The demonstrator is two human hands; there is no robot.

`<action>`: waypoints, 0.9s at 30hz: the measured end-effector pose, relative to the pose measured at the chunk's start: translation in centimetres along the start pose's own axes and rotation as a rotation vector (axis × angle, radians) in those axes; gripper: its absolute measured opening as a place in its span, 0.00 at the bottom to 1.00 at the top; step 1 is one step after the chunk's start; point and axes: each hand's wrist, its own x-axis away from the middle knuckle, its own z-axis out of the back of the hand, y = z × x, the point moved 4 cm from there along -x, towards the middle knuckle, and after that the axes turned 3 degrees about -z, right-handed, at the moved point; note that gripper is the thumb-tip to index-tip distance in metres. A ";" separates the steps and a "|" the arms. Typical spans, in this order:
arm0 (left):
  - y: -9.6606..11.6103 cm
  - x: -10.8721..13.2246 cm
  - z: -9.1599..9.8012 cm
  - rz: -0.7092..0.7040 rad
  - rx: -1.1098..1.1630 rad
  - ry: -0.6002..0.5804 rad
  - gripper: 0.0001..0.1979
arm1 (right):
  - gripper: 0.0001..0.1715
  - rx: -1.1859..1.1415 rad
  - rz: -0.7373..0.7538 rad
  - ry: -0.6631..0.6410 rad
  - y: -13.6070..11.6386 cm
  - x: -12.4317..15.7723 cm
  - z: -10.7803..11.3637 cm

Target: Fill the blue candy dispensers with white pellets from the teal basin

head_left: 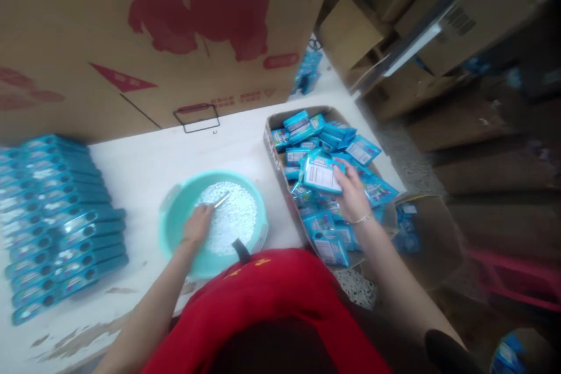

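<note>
Over the turquoise basin (pixel 172 228), my left hand (pixel 198 223) is closed on a small metallic tool (pixel 221 200), just above many small white pieces (pixel 234 219). My right hand (pixel 350 191) grips a blue packet (pixel 322 174) with a white label facing up. That packet is above an open cardboard tray (pixel 280 172) heaped with similar blue packets (pixel 331 248). The fingertips of my left hand are blurred.
Stacked blue packs (pixel 65 216) fill the table's left side. A large cardboard box (pixel 153 41) stands along the back of the white table (pixel 144 172). More cartons (pixel 482 23) lie to the right, with an open box of blue packets (pixel 432 234) below the table edge.
</note>
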 end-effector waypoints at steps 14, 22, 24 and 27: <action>6.6 5.2 -3.9 -0.184 0.721 -0.149 0.08 | 0.25 -0.034 -0.553 -1.069 7.6 9.0 -8.5; 4.7 5.4 -1.4 -0.134 0.866 -0.016 0.13 | 0.49 0.456 -0.029 -1.491 6.4 9.6 -11.5; 3.9 5.7 0.1 -0.130 0.884 0.037 0.14 | 0.42 0.389 -0.034 -1.345 7.1 8.7 -11.1; 2.7 6.5 2.8 -0.126 0.870 0.092 0.14 | 0.31 0.369 0.033 -0.958 8.7 6.5 -10.2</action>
